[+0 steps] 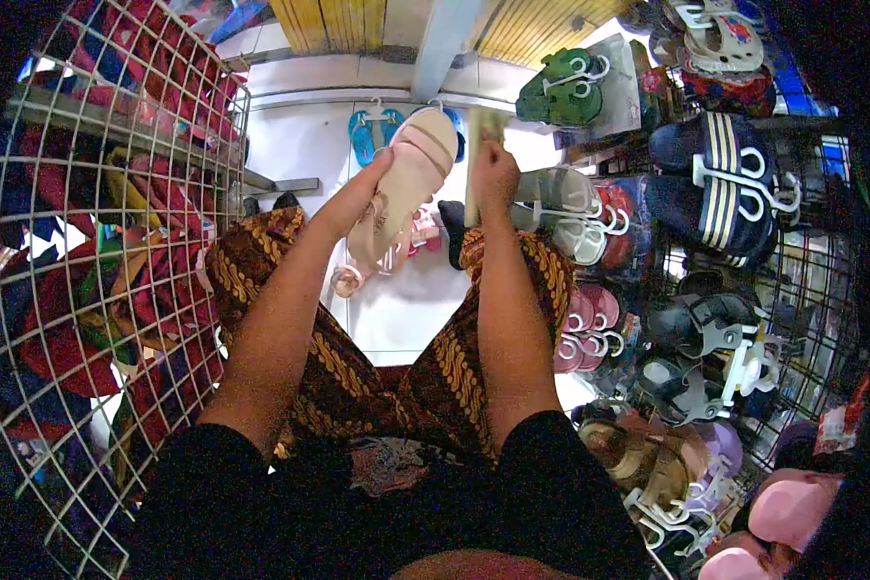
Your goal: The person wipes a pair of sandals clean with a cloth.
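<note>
A beige sandal (418,159) with broad straps is tilted up in front of me, gripped at its left side by my left hand (367,193). My right hand (496,176) is closed around a long, narrow, pale yellow-green thing (474,179), held upright beside the sandal; I cannot tell what kind of thing it is. Below the sandal, a small round pinkish-beige item (346,281) shows between my knees. Blue flip-flops (373,133) on a hanger lie on the white floor just beyond my left hand.
A wire grid (116,242) with bagged goods behind it rises on the left. On the right, a rack holds dark blue striped slides (720,184), green sandals (561,89), black sandals (691,353) and pink ones (793,503), many on white hangers. Patterned trousers (387,387) cover my spread legs.
</note>
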`<state>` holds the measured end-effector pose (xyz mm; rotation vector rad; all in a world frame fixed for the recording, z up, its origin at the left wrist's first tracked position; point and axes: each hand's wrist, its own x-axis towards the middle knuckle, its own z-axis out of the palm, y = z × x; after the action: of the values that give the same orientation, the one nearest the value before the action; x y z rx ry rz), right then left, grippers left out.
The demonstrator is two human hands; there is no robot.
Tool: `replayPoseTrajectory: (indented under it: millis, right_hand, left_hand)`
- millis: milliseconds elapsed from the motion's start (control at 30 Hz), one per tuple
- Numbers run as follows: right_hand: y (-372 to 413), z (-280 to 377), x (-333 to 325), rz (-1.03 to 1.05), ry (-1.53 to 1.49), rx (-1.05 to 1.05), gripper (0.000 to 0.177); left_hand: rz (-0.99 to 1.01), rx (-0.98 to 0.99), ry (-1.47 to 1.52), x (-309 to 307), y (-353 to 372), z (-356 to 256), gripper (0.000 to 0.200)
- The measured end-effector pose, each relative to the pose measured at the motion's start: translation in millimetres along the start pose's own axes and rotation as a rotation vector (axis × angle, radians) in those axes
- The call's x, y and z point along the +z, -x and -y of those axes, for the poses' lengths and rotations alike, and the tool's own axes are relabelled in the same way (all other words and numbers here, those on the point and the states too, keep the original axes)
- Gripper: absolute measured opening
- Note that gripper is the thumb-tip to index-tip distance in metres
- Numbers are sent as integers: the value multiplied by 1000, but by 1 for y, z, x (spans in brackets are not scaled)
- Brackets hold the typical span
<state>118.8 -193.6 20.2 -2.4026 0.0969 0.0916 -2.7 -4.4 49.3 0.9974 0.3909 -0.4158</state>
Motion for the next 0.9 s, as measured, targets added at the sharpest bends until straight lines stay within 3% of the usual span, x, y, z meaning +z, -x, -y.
replayPoseTrajectory:
  millis: [33,100,133,267,333,367,400,433,500,600,700,767,800,900]
  right_hand:
    - [5,2,-4,-58,-343,-15,40]
    - [4,10,-10,25,-521,-27,40]
    - [3,8,-6,-8,-479,-66,39]
    - [5,9,4,-78,-427,-326,33]
    - [21,27,-12,-13,-328,-446,27]
    - [21,25,-7,24,-235,-570,27]
    - [23,25,-5,12,-194,-568,27]
    - [25,24,-4,1,-152,-563,28]
    - [21,25,-11,-84,32,-204,28]
    - [21,23,-10,-115,-173,-366,30]
    - [24,17,3,-35,-230,-566,30]
    - [17,9,0,5,24,-213,35]
    - [17,12,-9,58,-24,-90,41]
    - [10,8,4,-77,-396,-185,48]
  left_hand:
    - [22,-35,43,-3,-1,0,64]
    - [58,-98,137,-14,-3,-1,66]
    - [-36,-79,118,-12,-5,0,69]
    - [66,-46,81,-15,-6,2,66]
    - [-7,14,3,-16,-10,9,67]
    - [-46,141,-95,-15,-18,16,67]
    - [-99,264,-197,-8,-20,16,68]
    - [-106,251,-174,-4,-18,16,68]
    - [-113,220,-135,6,-9,12,69]
    - [-5,-80,27,-6,-5,3,66]
    - [29,-75,37,-11,-7,7,67]
    - [41,-45,38,-3,4,1,68]
    - [48,-30,36,0,7,-2,68]
    - [139,45,361,-26,-18,11,69]
